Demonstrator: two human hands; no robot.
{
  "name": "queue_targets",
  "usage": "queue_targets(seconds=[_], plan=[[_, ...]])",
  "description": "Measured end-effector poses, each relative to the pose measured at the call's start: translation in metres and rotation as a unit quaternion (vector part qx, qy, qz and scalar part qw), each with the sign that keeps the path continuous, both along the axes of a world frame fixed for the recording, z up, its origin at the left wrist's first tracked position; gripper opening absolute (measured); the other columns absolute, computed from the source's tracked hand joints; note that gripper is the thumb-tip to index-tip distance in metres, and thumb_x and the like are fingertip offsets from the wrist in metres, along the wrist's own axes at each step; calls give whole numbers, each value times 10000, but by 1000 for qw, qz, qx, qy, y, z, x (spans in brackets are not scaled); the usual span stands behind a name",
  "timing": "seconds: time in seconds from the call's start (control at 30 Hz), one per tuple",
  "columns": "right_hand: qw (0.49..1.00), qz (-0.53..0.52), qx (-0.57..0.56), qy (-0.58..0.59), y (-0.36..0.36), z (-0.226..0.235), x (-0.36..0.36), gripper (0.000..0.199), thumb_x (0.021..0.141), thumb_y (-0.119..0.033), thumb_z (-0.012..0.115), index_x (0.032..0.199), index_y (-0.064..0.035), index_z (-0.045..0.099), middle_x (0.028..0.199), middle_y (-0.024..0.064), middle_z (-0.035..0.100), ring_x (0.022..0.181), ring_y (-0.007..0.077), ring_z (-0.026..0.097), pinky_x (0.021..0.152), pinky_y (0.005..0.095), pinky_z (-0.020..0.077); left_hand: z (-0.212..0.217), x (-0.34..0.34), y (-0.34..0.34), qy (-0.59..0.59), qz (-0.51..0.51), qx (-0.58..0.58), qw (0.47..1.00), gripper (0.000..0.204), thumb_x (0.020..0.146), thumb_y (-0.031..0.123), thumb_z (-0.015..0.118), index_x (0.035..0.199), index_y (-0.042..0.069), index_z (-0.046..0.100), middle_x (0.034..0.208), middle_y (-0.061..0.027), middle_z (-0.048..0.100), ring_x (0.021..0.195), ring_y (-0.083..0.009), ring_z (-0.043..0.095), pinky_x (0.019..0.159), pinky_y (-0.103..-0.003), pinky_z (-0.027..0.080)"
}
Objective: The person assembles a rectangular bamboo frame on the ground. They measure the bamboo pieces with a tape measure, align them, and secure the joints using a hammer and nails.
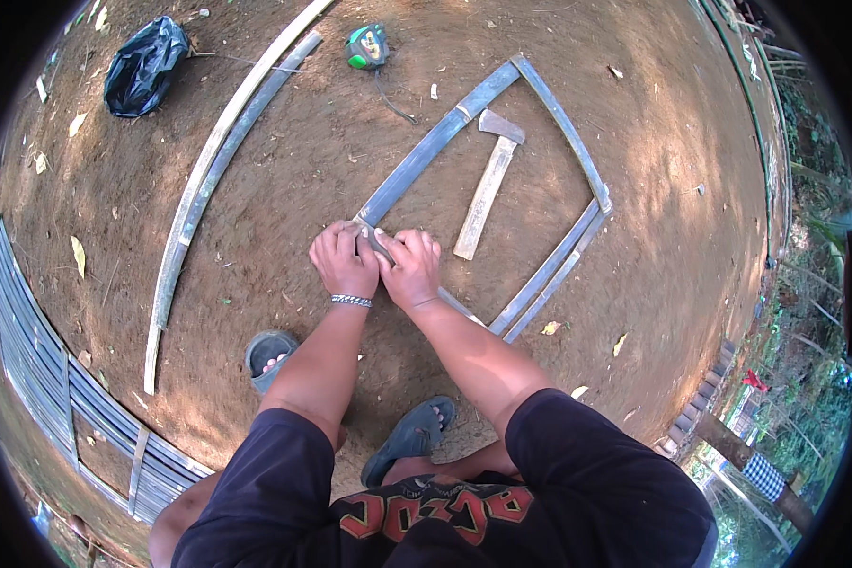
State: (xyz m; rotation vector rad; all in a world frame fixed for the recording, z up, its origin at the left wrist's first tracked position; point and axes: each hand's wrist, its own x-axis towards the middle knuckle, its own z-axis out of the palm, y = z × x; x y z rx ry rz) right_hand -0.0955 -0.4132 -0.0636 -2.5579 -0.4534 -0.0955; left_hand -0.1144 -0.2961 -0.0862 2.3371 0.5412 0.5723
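My left hand [344, 257] and my right hand [412, 268] meet at the near left corner of a four-sided frame of split bamboo strips [415, 172] on the ground. Both hands are closed, thumbs close together, gripping a short dark strip [379, 244] at that corner. Its ends are hidden under my fingers, and I cannot tell its material. Part of the frame's near side passes beneath my right hand and forearm. Inside the frame, just right of my hands, lies a hatchet [484, 197] with a pale wooden handle, its head pointing away from me.
A green and black tape measure [367, 47] lies beyond the frame. Two long bamboo strips [208, 161] curve along the left, with a black plastic bag [146, 68] past them. A slatted bamboo panel [43, 341] lies at lower left. My sandalled feet [412, 437] stand below my hands.
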Motion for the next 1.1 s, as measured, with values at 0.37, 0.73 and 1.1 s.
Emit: queue_targets(seconds=[0.37, 0.73, 1.1], plan=[[1000, -15, 22, 11, 2, 5, 1, 309, 772, -224, 802, 1080, -233, 783, 940, -7, 597, 954, 233, 576, 826, 419, 419, -4, 1, -1, 4, 3, 15, 1000, 137, 868, 107, 682, 1005, 106, 670, 1104, -76, 661, 1085, -301, 616, 976, -480, 423], [996, -11, 18, 92, -6, 22, 0, 369, 831, -291, 776, 1188, -202, 749, 1038, 28, 586, 1080, 244, 538, 928, 425, 407, 11, 2, 6, -14, -50, -44, 998, 75, 905, 111, 699, 947, 63, 659, 1073, -108, 668, 1083, -316, 620, 968, -478, 443], [914, 238, -183, 272, -111, 116, 23, 581, 940, -277, 706, 1482, -154, 534, 1276, 118, 570, 1258, 289, 520, 1104, 451, 395, 150, 74, 191, 200, -155, 43, 967, 171, 927, 171, 734, 933, 13, 667, 866, -135, 730, 803, -209, 693, 787, -340, 541]])
